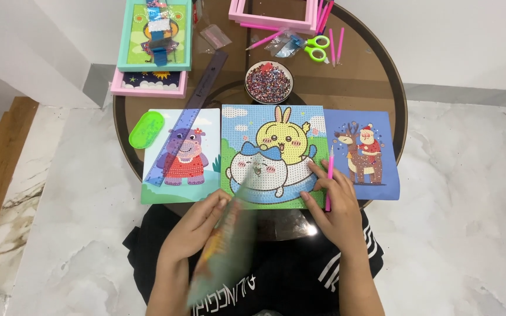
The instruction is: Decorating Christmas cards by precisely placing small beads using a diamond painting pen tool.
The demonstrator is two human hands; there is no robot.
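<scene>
Round dark glass table [376, 70], seen from above, set on pale marble floor [469, 234]. Centre, nearest the body: square dotted craft canvas with yellow rabbit and white creature [273, 155], flanked by hippo canvas [183, 158] under a translucent purple ruler [191, 117] and blue reindeer canvas [363, 153]. Behind: stacked mint and pink frames [153, 44], small round bowl of mixed beads [269, 82], green-handled scissors [316, 48]. Left hand [197, 225], fingers closed on a blurred, tilted colourful printed sheet [226, 251] at the canvas's near edge. Right hand [338, 208], fingers pinching a slim pink applicator pen [330, 178], resting on the canvas's right margin. Best handled, judging by layout: sheet lifted slowly at a shallow angle, canvas pinned flat by the right hand.
</scene>
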